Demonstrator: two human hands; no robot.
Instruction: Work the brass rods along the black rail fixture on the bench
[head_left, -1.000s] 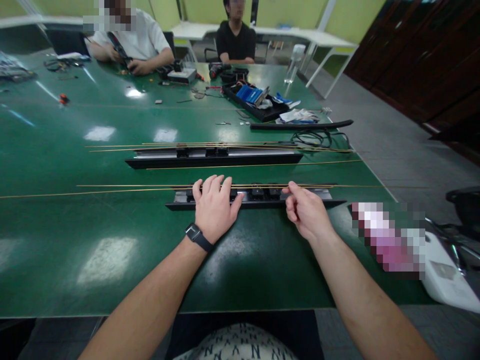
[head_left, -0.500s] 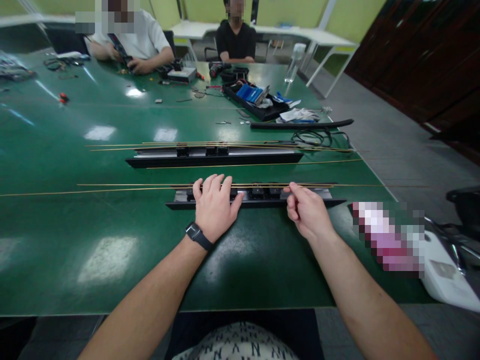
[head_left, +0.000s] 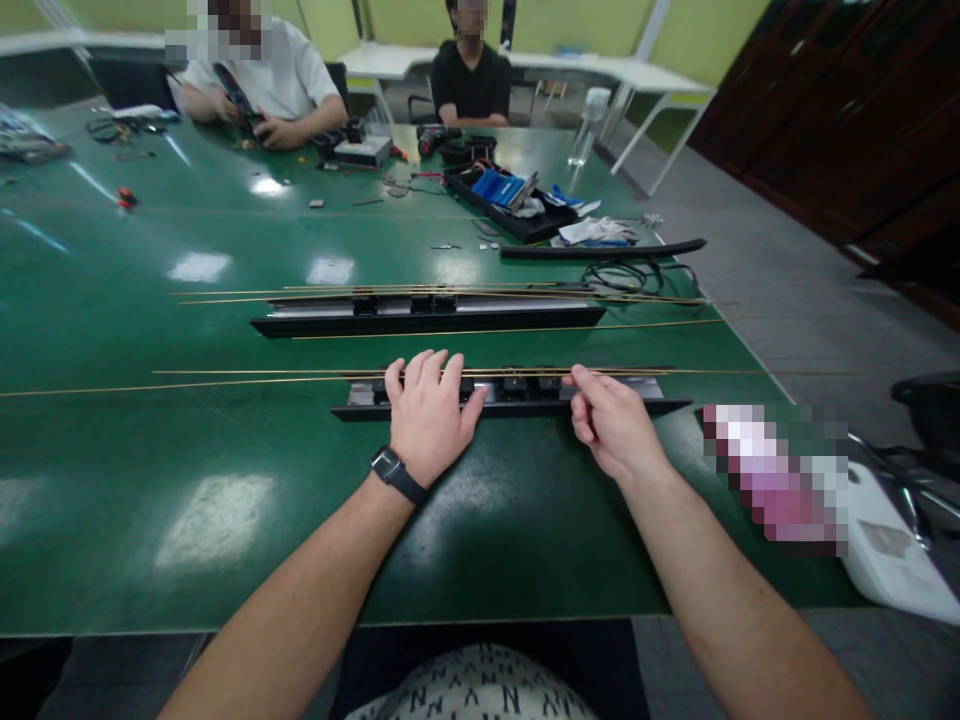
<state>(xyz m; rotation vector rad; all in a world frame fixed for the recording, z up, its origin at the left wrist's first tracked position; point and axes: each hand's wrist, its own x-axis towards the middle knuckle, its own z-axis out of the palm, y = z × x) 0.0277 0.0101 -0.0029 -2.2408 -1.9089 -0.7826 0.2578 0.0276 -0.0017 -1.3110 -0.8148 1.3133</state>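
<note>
Head: right hand (head_left: 611, 425) slightly leftward

Widest way in, from where I stand: front stretch of green table (head_left: 517, 560), up between two forearms (head_left: 300, 600) to near black rail (head_left: 525, 409). Left hand (head_left: 426, 420) and right hand (head_left: 615, 425) block rail either side; gap between them leaves middle reachable. Thin brass rods (head_left: 247, 372) jut past both rail ends, barring low sideways pass. Behind, narrow strip before far rail (head_left: 427, 322), single rod (head_left: 450, 332) lying along it. White object (head_left: 900, 560) crowds right corner.
</note>
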